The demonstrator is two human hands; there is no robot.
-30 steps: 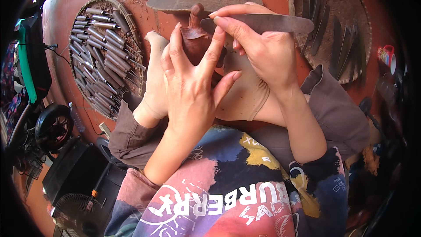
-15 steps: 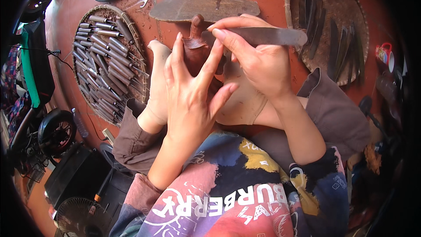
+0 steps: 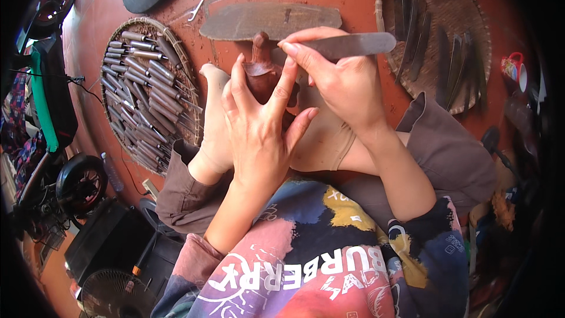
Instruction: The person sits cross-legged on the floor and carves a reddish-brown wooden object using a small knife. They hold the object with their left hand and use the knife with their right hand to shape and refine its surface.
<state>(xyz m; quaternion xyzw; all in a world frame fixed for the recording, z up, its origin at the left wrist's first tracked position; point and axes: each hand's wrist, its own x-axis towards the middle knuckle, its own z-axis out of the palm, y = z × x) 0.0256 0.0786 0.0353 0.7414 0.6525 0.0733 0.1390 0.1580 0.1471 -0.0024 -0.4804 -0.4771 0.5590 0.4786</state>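
A reddish-brown wooden carving (image 3: 260, 78) with a knobbed top stands between my feet. My left hand (image 3: 259, 126) is on it, with the index and middle fingers spread along its two sides and the thumb held out to the right; the carving's lower part is hidden behind that hand. Pinched in my right hand (image 3: 347, 85) is a flat, dark metal file (image 3: 365, 46). Its rounded end points right, while its other end runs behind my fingers toward the carving's right side. Whether the file touches the wood I cannot tell.
A worn wooden board (image 3: 271, 22) lies just beyond the carving. Left is a round woven basket (image 3: 194, 82) of wooden-handled tools; right, a woven tray (image 3: 450, 3) with dark flat blades. My socked feet (image 3: 215, 103) flank the carving. A fan (image 3: 115, 294) and a mug (image 3: 518, 73) stand farther out.
The whole view has shifted a little. The file's rounded end has swung slightly left and away from me, with the right hand tilting along. My left hand keeps its place on the carving.
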